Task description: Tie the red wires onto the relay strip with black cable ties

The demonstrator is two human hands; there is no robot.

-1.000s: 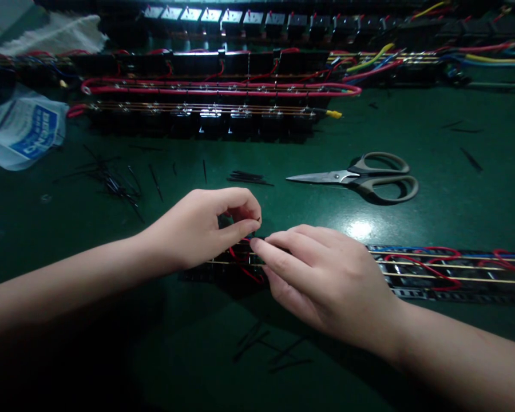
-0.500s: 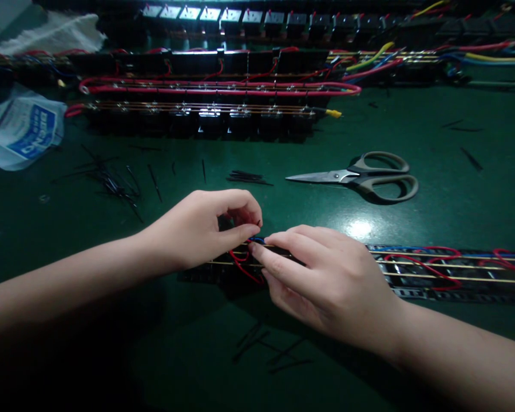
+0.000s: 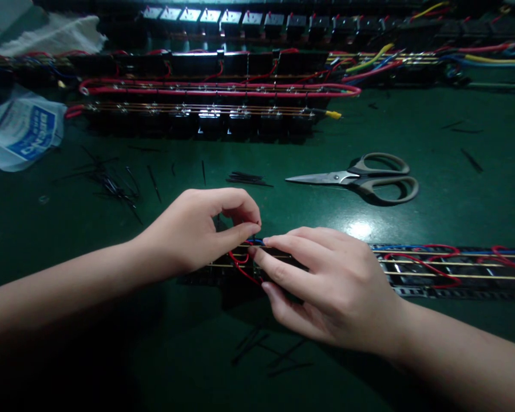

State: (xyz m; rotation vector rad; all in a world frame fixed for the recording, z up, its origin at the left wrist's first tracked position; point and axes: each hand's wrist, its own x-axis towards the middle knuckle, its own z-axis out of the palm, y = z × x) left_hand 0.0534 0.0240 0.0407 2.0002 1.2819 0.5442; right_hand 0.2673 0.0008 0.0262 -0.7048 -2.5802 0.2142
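Wire [image 3: 239, 261], red and looped, shows just beside the person's left hand [image 3: 203, 226]; is that what the hand holds?

No, its thumb and forefinger are pinched together on a thin dark tie [image 3: 254, 236], of which only a short end shows beneath the thumb.

And where does the tie stand?

Over the wired black strip [image 3: 405, 268], at its upper edge, where a blue wire [image 3: 258, 242] runs. The strip lies across the green table [image 3: 455, 200], with gold-coloured rods along its length.

What about the right hand [image 3: 339, 280]?

It lies over the strip, palm down, fingers extended and slightly apart, the forefinger's tip just beside the pinched tie. Whether it grips anything cannot be made out, since the hand itself hides the spot.

Anything else close by?

Beyond the hands lie scissors [image 3: 347, 178], blades closed and pointing left, with a small bundle of dark ties [image 3: 245, 178] just beside their tip. A looser heap of dark strands [image 3: 114, 186] is farther left, near a printed plastic bag [image 3: 30, 131].

And at the back?

More black assemblies [image 3: 197, 123], with a long pink-red cable [image 3: 223, 92] looped along them.
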